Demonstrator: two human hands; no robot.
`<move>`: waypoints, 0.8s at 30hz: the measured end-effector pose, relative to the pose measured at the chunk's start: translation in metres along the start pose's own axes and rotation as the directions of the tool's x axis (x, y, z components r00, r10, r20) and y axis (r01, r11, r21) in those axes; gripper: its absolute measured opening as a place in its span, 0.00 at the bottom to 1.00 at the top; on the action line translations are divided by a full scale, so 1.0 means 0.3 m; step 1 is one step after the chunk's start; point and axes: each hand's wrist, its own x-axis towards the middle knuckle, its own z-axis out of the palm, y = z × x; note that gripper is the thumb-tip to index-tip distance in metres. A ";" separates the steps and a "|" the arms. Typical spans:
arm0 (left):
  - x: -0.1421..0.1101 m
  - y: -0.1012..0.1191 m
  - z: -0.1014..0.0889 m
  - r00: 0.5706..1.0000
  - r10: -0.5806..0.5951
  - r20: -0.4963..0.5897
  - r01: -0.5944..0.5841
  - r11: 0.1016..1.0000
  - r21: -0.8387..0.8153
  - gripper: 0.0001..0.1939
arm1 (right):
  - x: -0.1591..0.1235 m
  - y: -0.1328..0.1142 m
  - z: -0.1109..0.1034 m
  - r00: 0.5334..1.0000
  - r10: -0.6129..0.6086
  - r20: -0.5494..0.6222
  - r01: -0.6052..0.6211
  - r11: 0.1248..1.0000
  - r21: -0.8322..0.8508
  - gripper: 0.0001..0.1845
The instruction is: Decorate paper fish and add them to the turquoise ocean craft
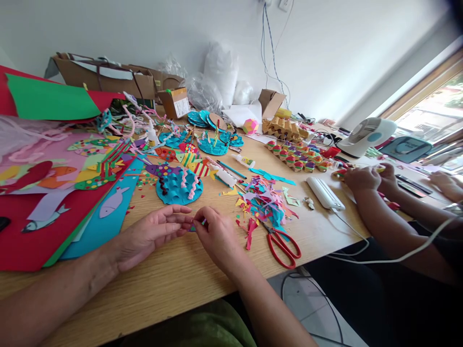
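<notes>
Close to the table's front edge, my right hand (217,236) pinches a small piece of coloured paper (193,228), purple and teal, mostly covered by the fingers. My left hand (159,231) lies beside it, palm turned inward and fingers stretched out, their tips at the paper piece; I cannot tell whether they grip it. Just beyond both hands stands a blue scalloped disc (181,190) with twisted pink and dark strands and a spotted purple paper fish (164,171). Right of my right hand are red-handled scissors (284,246) and a heap of paper scraps (264,197).
Coloured paper sheets (75,231) with cut-out fish cover the left. Glue bottles (152,134), more blue discs (213,144) and painted egg cartons (296,156) stand farther back. At right, a white power strip (325,193) trails a cable near another person's hands (363,179).
</notes>
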 end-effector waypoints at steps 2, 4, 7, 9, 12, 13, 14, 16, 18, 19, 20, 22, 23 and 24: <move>0.001 0.001 0.002 1.000 0.010 0.004 -0.010 1.000 0.028 0.18 | 0.000 0.000 0.000 1.000 0.009 0.010 -0.009 1.000 -0.006 0.05; 0.002 0.002 0.004 1.000 0.025 0.001 -0.025 0.997 0.074 0.18 | 0.000 0.000 0.001 1.000 0.014 0.017 -0.014 1.000 0.016 0.05; 0.010 0.002 0.007 0.998 0.055 -0.029 -0.049 0.981 0.190 0.17 | 0.002 -0.001 -0.002 1.000 0.024 0.010 -0.025 0.993 0.117 0.05; 0.019 0.002 0.011 0.994 0.090 -0.059 -0.067 0.948 0.312 0.15 | 0.002 -0.003 -0.004 0.999 0.050 0.018 -0.053 0.975 0.217 0.06; 0.032 -0.001 0.015 0.983 0.176 -0.044 -0.130 0.851 0.509 0.10 | 0.001 -0.006 -0.003 0.994 0.090 0.060 -0.105 0.937 0.334 0.05; 0.036 -0.002 0.016 0.978 0.205 -0.027 -0.155 0.813 0.561 0.08 | 0.000 -0.007 0.000 0.993 0.092 0.073 -0.112 0.928 0.355 0.05; 0.038 -0.004 0.016 0.973 0.231 -0.011 -0.178 0.779 0.602 0.08 | 0.000 -0.008 0.003 0.993 0.089 0.083 -0.114 0.923 0.369 0.05; 0.041 -0.008 0.012 0.963 0.268 0.009 -0.207 0.724 0.657 0.08 | -0.001 -0.009 0.008 0.992 0.079 0.096 -0.110 0.918 0.380 0.05; 0.043 -0.011 0.007 0.958 0.287 0.020 -0.222 0.691 0.688 0.09 | -0.001 -0.008 0.010 0.992 0.077 0.104 -0.111 0.918 0.380 0.05; 0.044 -0.013 0.003 0.957 0.291 0.024 -0.224 0.679 0.699 0.09 | -0.001 -0.008 0.008 0.991 0.080 0.106 -0.114 0.920 0.375 0.05; 0.044 -0.013 0.001 0.956 0.293 0.026 -0.224 0.669 0.709 0.09 | -0.001 -0.008 0.004 0.991 0.081 0.108 -0.115 0.922 0.370 0.05; 0.045 -0.014 -0.003 0.956 0.292 0.027 -0.221 0.655 0.723 0.09 | -0.001 -0.008 -0.006 0.993 0.073 0.092 -0.101 0.929 0.357 0.05; 0.045 -0.015 -0.004 0.956 0.291 0.029 -0.219 0.650 0.728 0.09 | 0.000 -0.008 -0.012 0.995 0.063 0.074 -0.085 0.934 0.346 0.05; 0.045 -0.015 -0.005 0.957 0.289 0.032 -0.219 0.645 0.732 0.09 | 0.000 -0.009 -0.017 0.997 0.048 0.055 -0.063 0.941 0.331 0.05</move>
